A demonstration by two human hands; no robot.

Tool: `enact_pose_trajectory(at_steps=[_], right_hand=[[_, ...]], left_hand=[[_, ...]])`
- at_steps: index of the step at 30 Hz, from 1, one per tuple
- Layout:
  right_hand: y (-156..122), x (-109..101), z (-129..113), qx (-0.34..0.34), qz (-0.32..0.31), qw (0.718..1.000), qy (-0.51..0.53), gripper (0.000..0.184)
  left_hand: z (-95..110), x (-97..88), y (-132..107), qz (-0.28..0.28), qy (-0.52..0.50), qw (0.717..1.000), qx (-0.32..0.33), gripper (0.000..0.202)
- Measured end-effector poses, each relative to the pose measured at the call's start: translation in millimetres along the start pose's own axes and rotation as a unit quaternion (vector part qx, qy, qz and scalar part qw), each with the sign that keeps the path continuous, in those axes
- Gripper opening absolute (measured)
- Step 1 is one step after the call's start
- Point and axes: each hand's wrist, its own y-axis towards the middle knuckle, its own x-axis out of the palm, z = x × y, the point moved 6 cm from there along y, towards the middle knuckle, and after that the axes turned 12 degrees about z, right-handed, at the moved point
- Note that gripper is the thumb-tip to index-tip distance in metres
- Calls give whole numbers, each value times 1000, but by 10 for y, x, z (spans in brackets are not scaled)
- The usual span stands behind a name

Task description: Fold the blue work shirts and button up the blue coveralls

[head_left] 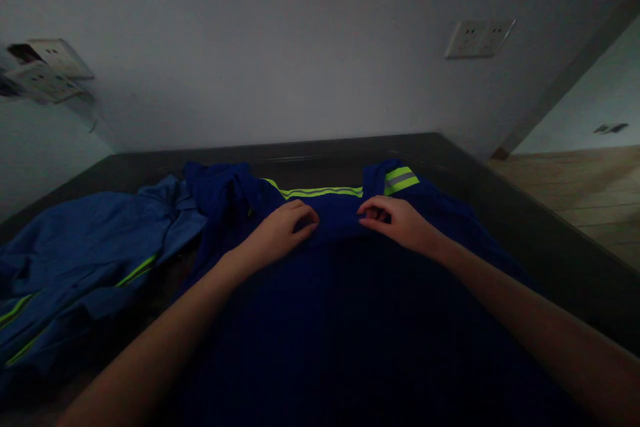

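Note:
A dark blue work jacket [345, 213] with yellow-green reflective bands lies spread on a dark table before me. My left hand [285, 230] is over its left-middle part, thumb and fingers curved with a small gap at the tips. Facing it from the right, my right hand [395, 219] has its thumb and forefinger apart and the other fingers curled. I see no cloth between the fingertips of either hand. Whether the hands touch the jacket is hard to tell in the dim light. A folded sleeve with a wide reflective band [401, 180] lies just beyond my right hand.
A lighter blue garment [100, 227] with thin yellow-green stripes lies crumpled at the left. The dark table [500, 213] meets a pale wall [280, 47] at the back. Wall sockets [480, 38] are at the right, and more sockets [60, 59] at the left. Wooden floor [590, 190] shows at the right.

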Motion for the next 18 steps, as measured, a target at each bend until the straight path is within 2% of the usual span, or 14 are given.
enact_pose_trajectory(at_steps=[2, 8, 13, 18], right_hand=[[-43, 77, 28, 12, -17, 1000, -2, 16], [-186, 304, 201, -5, -95, 994, -55, 15], [-199, 284, 200, -11, -103, 994, -16, 10], [-186, 283, 284, 70, -103, 991, 49, 17]], left_hand=[[9, 137, -20, -21, 5, 1000, 1, 15], [-217, 418, -171, -96, 1, 995, 23, 17], [-236, 393, -179, -126, 4, 992, 18, 13], [-260, 297, -147, -135, -56, 988, -47, 22]])
